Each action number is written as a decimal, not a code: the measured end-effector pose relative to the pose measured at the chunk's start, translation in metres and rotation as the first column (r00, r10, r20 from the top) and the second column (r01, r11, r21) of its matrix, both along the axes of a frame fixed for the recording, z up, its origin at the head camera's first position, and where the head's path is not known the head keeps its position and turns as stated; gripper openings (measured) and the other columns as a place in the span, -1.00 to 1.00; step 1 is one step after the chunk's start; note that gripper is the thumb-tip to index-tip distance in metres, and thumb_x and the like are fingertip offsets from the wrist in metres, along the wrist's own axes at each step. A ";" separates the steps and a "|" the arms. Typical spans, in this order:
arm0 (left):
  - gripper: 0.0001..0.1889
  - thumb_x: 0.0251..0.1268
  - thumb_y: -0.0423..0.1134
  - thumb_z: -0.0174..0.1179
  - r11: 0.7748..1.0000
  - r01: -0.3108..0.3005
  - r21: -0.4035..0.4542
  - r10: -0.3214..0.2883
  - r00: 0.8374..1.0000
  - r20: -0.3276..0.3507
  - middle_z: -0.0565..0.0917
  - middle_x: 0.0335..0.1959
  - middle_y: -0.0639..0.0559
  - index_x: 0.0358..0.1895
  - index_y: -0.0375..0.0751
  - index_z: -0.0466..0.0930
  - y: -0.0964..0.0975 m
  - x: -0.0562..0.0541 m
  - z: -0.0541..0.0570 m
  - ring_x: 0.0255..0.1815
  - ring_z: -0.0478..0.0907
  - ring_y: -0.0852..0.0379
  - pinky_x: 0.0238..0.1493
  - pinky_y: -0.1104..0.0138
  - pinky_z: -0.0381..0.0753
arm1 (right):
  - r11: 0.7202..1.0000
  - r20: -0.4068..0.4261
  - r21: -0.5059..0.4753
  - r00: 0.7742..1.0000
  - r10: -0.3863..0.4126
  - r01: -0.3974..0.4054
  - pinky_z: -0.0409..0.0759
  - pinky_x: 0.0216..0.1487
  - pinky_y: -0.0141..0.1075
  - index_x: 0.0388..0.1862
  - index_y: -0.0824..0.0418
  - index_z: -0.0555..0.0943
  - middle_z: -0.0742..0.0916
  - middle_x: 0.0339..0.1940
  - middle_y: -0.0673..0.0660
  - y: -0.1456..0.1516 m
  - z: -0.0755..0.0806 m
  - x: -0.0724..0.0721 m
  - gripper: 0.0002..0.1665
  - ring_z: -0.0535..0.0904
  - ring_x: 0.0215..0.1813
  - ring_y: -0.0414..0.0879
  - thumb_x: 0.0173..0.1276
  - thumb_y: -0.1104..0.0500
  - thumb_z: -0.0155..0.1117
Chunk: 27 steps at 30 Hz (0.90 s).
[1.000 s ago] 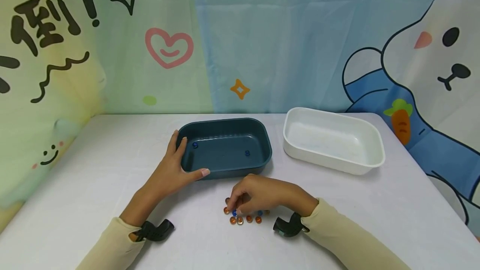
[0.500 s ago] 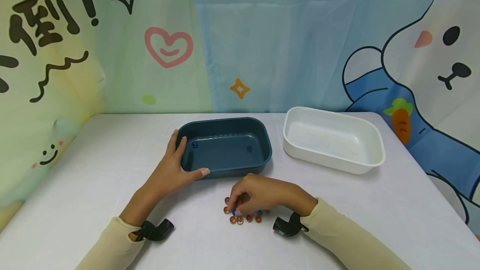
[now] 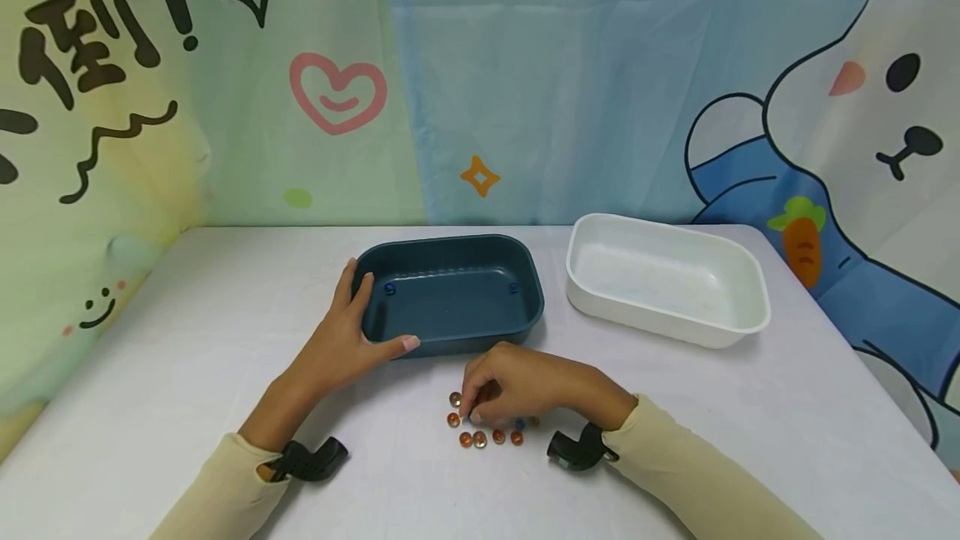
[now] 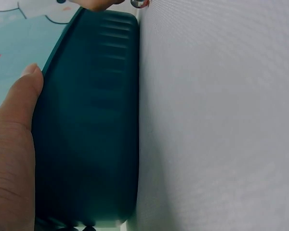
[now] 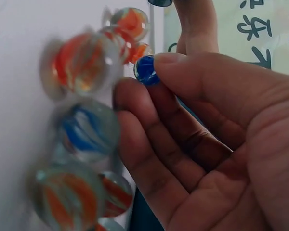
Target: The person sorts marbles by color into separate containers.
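Marble of dark blue glass (image 5: 145,70), on the near side of the dark teal rectangular tray (image 3: 465,345), was pinched between thumb and fingertip of my right hand (image 3: 517,384), among orange-swirled clear glass marbles (image 3: 498,437) on the white tabletop (image 3: 225,340). My left hand (image 3: 348,350) lay spread across the tray's near left corner. I judged that an off-centre pinch could squirt the slick ball loose, a careless sweep could scatter the blue-swirled clear marble (image 5: 89,130) just beside my knuckles, and a jolt could set the tray's two small blue marbles (image 3: 389,289) rolling.
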State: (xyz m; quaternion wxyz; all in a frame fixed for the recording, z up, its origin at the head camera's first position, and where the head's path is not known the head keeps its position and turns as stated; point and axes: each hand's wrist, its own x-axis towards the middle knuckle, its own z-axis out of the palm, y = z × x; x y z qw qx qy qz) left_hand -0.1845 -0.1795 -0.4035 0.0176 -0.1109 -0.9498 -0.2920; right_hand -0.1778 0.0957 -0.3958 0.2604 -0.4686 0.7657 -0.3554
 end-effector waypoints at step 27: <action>0.32 -0.04 0.48 0.24 1.000 -0.003 0.012 0.003 1.000 0.025 -0.39 0.58 -0.05 0.53 -0.39 -0.21 0.000 0.001 0.000 0.52 -0.11 -0.24 0.32 -0.15 0.19 | 0.999 0.010 -0.027 1.000 0.025 -0.025 0.58 -0.11 -0.37 -0.25 0.20 0.76 0.69 -0.26 -0.17 0.004 0.006 -0.002 -0.85 0.56 -0.17 -0.32 0.28 0.38 0.32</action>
